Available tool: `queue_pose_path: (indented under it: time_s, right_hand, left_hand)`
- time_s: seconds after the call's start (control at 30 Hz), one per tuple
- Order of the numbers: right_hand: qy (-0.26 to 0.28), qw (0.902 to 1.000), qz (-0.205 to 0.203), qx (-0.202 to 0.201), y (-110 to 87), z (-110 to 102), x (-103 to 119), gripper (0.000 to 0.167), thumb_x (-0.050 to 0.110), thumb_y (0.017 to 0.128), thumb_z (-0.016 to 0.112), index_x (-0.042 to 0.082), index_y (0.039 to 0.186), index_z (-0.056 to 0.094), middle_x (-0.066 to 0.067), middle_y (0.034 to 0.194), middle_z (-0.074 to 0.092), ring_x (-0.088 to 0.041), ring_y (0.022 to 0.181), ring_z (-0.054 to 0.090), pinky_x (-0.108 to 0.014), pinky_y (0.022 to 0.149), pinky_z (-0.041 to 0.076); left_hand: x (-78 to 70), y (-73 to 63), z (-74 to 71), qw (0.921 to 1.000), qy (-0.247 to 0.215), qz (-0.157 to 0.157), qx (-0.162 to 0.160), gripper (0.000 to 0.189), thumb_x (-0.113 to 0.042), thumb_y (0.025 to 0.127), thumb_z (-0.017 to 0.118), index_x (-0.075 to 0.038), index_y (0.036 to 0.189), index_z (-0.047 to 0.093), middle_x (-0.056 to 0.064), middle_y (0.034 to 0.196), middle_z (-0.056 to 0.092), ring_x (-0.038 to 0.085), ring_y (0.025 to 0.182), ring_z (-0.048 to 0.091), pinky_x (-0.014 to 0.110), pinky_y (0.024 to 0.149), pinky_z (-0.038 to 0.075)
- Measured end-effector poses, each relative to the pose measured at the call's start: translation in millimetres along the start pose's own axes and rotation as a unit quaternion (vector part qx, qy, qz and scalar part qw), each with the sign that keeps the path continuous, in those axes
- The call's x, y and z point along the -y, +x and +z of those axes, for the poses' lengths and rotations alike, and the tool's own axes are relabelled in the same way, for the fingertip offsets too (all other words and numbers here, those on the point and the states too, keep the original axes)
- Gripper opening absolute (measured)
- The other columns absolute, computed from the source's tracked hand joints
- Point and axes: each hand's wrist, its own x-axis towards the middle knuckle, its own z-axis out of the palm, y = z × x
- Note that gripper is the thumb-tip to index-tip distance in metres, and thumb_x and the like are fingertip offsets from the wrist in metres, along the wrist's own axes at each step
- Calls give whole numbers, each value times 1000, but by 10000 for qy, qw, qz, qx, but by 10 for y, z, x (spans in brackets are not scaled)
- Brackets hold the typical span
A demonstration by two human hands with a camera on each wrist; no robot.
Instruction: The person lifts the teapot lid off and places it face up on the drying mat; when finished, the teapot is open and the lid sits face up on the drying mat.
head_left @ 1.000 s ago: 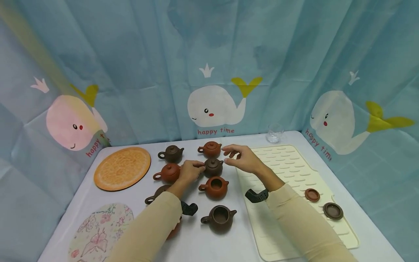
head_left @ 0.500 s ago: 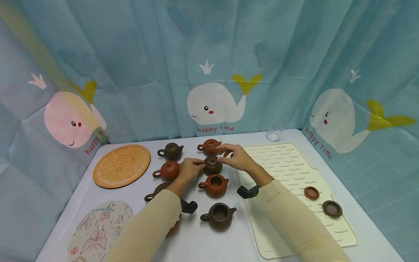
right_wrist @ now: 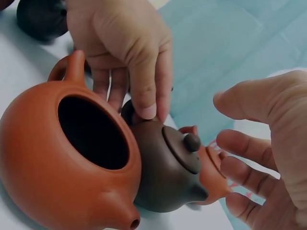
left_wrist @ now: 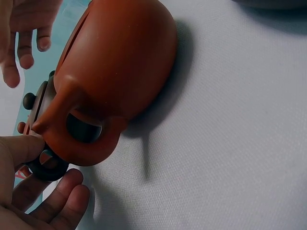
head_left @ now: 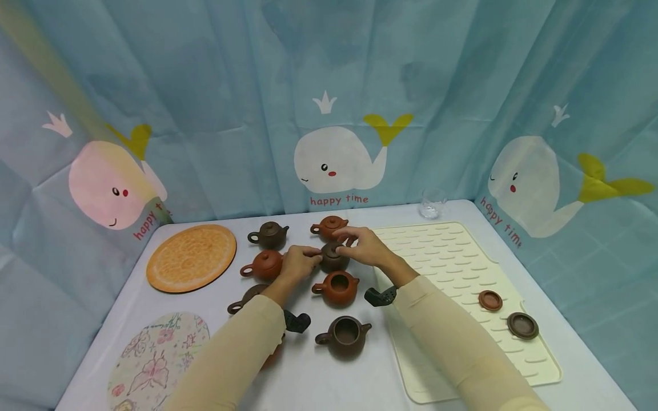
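My left hand [head_left: 300, 264] pinches the handle [left_wrist: 48, 167] of a dark brown teapot [head_left: 334, 260] with its lid on. Thumb above and fingers below the handle show in the left wrist view. My right hand [head_left: 367, 249] hovers over the spout side of this pot, thumb and fingers apart near the lid's round knob [right_wrist: 192, 142]; in the right wrist view a gap shows between fingertips and knob. Just nearer stands an orange-red teapot [head_left: 339, 289] without a lid, its dark inside visible. Behind is a lidded orange-red teapot [head_left: 329, 226], partly covered by my right fingers.
An open brown teapot [head_left: 346, 337] stands at the front. Left of my left hand are a brown teapot [head_left: 269, 235] and an orange-red one [head_left: 267, 265]. A reddish lid [head_left: 490, 300] and a brown lid [head_left: 522, 325] lie on the cream mat [head_left: 437, 354]. A glass cup [head_left: 432, 204] stands behind.
My right hand has moved left, from beside the brown teapot's spout to over its lid. The left hand keeps its pinch on the handle. The view has tilted slightly.
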Motion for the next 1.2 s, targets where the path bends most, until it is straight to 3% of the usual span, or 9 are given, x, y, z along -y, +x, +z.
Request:
queue_pose_path:
  time_s: [0.47, 0.8, 0.93, 1.07, 1.2]
  right_hand:
    - [-427, 9989, 21, 209, 106, 94, -51, 35, 13, 83, 72, 3, 117, 67, -5, 95, 65, -18, 82, 57, -32, 66, 48]
    - [-593, 9977, 302, 158, 123, 166, -65, 28, 10, 84, 72, 6, 112, 70, -3, 96, 65, -18, 82, 54, -32, 70, 48]
    - [-659, 9970, 398, 83, 132, 199, -55, 25, 9, 85, 72, 6, 110, 70, -4, 101, 65, -19, 89, 58, -35, 77, 50]
    - [-850, 9957, 369, 39, 152, 225, -53, 22, 9, 86, 72, 6, 108, 71, -4, 103, 64, -19, 94, 60, -36, 81, 51]
    - [-1113, 9935, 222, -78, 165, 247, -72, 19, 10, 86, 72, 7, 105, 72, -3, 99, 64, -18, 88, 61, -33, 75, 51]
  left_hand:
    - [11, 9, 6, 9999, -48, 135, -3, 13, -12, 87, 72, -9, 99, 78, -1, 88, 71, 17, 87, 60, 31, 71, 47]
    - [-8, -1, 8, 9999, -71, 123, 29, 14, -12, 88, 71, -9, 100, 77, 0, 90, 71, 17, 88, 60, 30, 69, 48]
    - [-17, -9, 6, 9999, -61, 74, 30, 14, -12, 88, 71, -9, 101, 77, 1, 91, 71, 17, 88, 59, 29, 68, 48]
    - [-17, -7, 1, 10000, -81, 14, 25, 14, -12, 88, 71, -10, 101, 77, 1, 92, 71, 17, 88, 59, 29, 69, 48]
    - [-3, 2, 3, 10000, -74, -19, 43, 14, -12, 88, 71, -10, 101, 77, 0, 93, 70, 17, 89, 59, 30, 71, 48]
